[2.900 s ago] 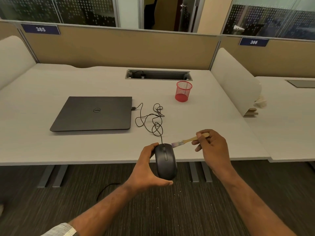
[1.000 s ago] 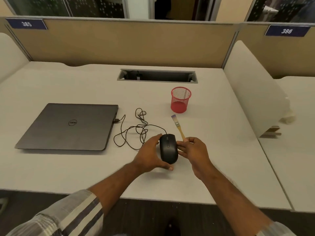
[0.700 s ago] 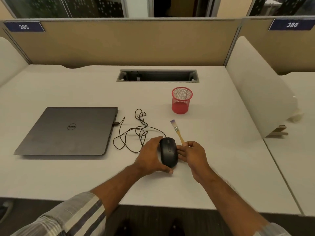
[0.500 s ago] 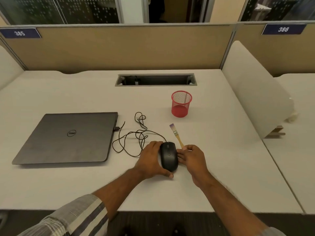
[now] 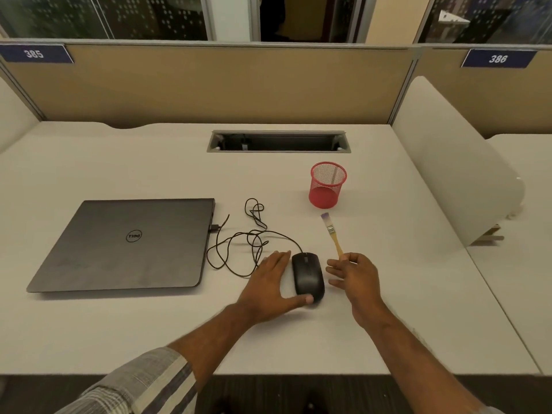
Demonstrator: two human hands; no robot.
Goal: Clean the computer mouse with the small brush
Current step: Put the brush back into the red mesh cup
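The black wired computer mouse [image 5: 308, 276] lies flat on the white desk [image 5: 388, 324]. My left hand [image 5: 268, 288] rests just left of it with fingers spread; a gap shows between palm and mouse, and only the thumb tip touches the mouse's near end. My right hand [image 5: 355, 279] hovers to the right of the mouse, fingers apart and off it. The small brush [image 5: 332, 234], with a wooden handle and pale bristles pointing away from me, lies on the desk. Its handle end meets the top of my right hand.
The mouse cable [image 5: 251, 237] loops left to a closed grey laptop [image 5: 125, 243]. A red mesh cup [image 5: 327, 185] stands behind the brush. A cable slot [image 5: 277, 141] is at the back, a white side divider [image 5: 454, 174] on the right.
The mouse, earlier held in the air and brushed, now lies on the desk. Both hands have loosened from it, the right hand drawing away to the right; the brush lies on the desk.
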